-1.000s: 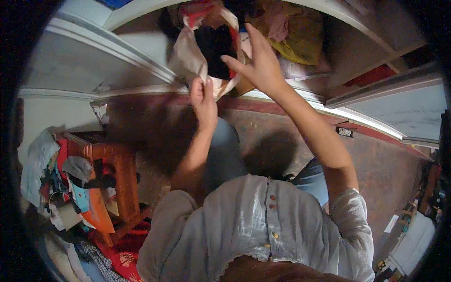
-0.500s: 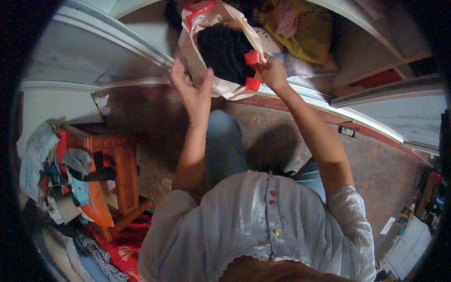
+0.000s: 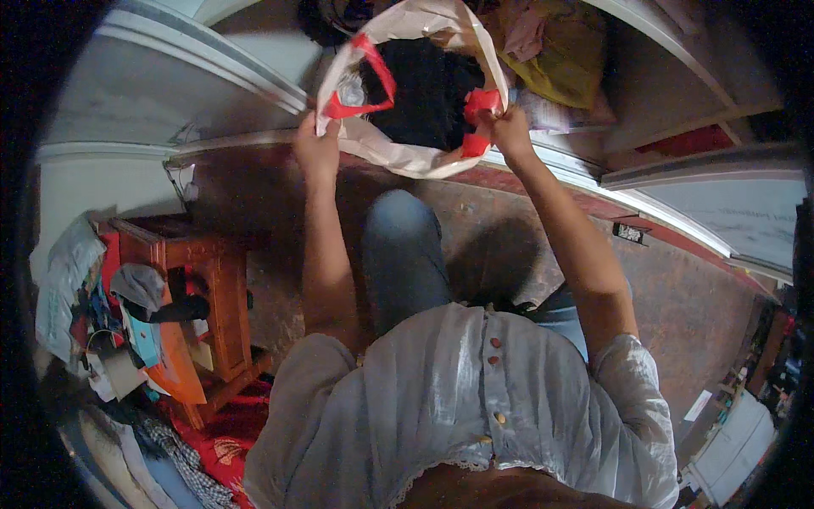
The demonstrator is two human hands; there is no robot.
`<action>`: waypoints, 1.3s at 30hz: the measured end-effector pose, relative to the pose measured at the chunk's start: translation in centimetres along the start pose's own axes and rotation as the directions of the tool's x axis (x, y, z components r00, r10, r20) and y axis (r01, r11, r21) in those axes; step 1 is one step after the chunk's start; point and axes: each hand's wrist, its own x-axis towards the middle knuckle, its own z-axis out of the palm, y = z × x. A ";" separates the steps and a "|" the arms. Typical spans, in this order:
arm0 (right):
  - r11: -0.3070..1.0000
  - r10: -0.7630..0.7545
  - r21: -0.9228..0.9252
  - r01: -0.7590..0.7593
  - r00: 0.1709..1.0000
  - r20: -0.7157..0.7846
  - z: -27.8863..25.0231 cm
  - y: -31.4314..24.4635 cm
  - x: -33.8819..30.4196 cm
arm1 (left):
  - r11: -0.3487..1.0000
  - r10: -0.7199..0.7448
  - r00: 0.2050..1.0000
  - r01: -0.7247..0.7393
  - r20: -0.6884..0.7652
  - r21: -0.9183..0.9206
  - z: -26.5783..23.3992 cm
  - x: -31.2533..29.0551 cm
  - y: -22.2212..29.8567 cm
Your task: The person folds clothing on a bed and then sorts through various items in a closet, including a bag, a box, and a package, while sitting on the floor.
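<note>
Between my two hands hangs a whitish bag (image 3: 398, 159) with red handles, its mouth spread wide. Inside it lies dark, folded cloth (image 3: 415, 93). My left hand (image 3: 318, 146) is closed on the bag's left rim, close to a red handle strap (image 3: 373, 76) that falls across the opening. On the other side, my right hand (image 3: 511, 133) grips the right rim beside a bunched red handle (image 3: 481, 106). The bag is held at the front edge of an open cupboard.
Yellow cloth (image 3: 564, 72) and pink cloth (image 3: 524, 30) lie inside the cupboard, right of the bag. A sliding door track (image 3: 644, 212) runs along its base. At left stands a wooden cabinet (image 3: 225, 297) heaped with clothes; red fabric (image 3: 225, 454) lies below it.
My left hand has gone from open fingers beside the bag to gripping its left rim. The bag's mouth has widened, its right side shifting right with my right hand.
</note>
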 end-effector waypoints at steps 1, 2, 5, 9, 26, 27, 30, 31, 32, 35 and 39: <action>0.999 0.002 -0.036 -0.001 1.000 0.029 0.3 -0.4 -0.3 | 0.982 -0.090 0.996 0.092 0.019 -0.162 -0.3 0.0 -0.6; 0.997 0.005 -0.076 -0.001 0.999 0.053 0.4 -1.4 -1.0 | 0.925 -0.204 0.978 0.208 0.046 -0.318 -0.4 -0.3 0.6; 0.939 -0.244 -0.260 0.224 0.969 -0.044 0.6 -3.6 -1.8 | 0.873 -0.209 0.977 0.172 -0.032 -0.457 -0.1 -0.8 3.5; 0.585 -0.693 -0.637 0.501 0.718 -0.072 1.6 -8.3 -3.2 | 0.861 -0.285 0.954 0.214 -0.090 -0.461 -0.8 -1.4 4.1; 0.985 -0.030 0.167 0.029 1.000 0.003 3.9 -11.5 -4.9 | 0.799 -0.114 0.956 -0.073 -0.269 -0.597 -3.4 -2.7 4.9; 0.975 -0.041 0.221 0.035 0.999 0.019 4.0 -12.3 -5.5 | 0.782 -0.060 0.962 -0.122 -0.268 -0.611 -3.9 -2.5 4.2; 0.973 -0.065 0.220 0.067 0.998 -0.018 2.1 -13.6 -7.3 | 0.827 -0.026 0.961 -0.135 -0.277 -0.546 -5.2 -4.4 7.4; 0.971 -0.099 0.213 0.104 0.994 -0.036 1.2 -14.3 -7.9 | 0.848 -0.010 0.959 -0.142 -0.283 -0.511 -5.7 -5.1 8.4; 0.971 -0.094 0.215 0.101 0.995 -0.042 0.1 -15.1 -8.7 | 0.874 -0.006 0.959 -0.133 -0.282 -0.468 -5.7 -5.8 9.7; 0.974 -0.116 0.185 0.129 0.990 -0.079 -3.1 -17.2 -9.6 | 0.966 0.146 0.967 -0.185 -0.210 -0.181 -5.2 -8.1 13.1; 0.970 -0.176 0.173 0.173 0.984 0.002 -5.9 -19.6 -10.8 | 0.908 0.064 0.974 0.033 0.216 -0.419 -2.8 -12.3 15.7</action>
